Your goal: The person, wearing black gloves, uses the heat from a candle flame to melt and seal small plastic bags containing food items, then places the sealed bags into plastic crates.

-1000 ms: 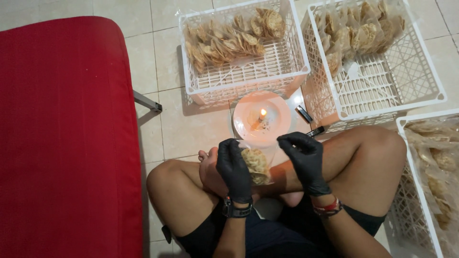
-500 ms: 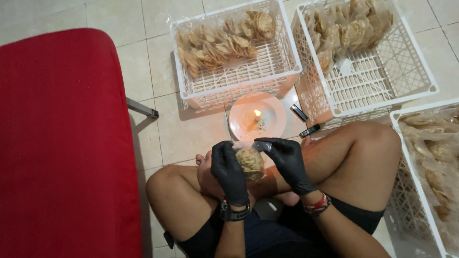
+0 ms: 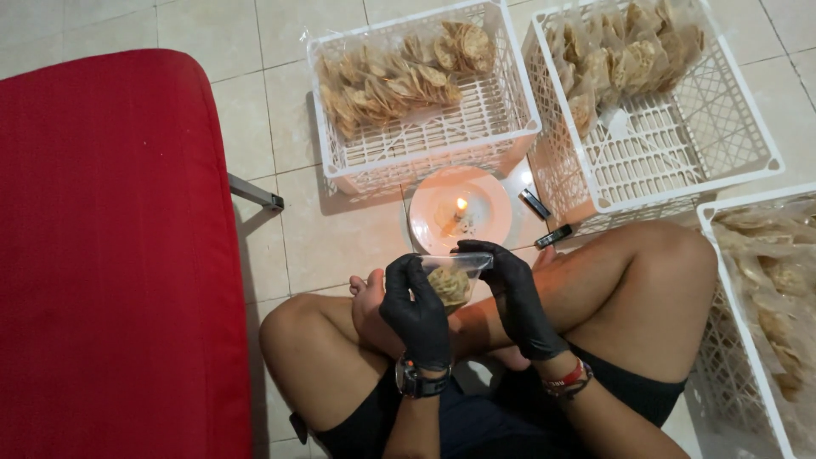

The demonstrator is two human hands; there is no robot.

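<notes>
Head: three crates [image 3: 510, 127], one packet [image 3: 450, 280] (gloved hands).

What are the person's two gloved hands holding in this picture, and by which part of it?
A small clear bag of crackers. The left hand grips its left side; the right hand pinches the open top edge at the right.

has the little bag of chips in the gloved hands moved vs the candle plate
Yes. The bag of chips has risen toward the candle plate; its top edge now nearly meets the plate's near rim.

Tiled floor [image 3: 306, 229]: baskets [image 3: 425, 140], plate [image 3: 489, 223].
</notes>
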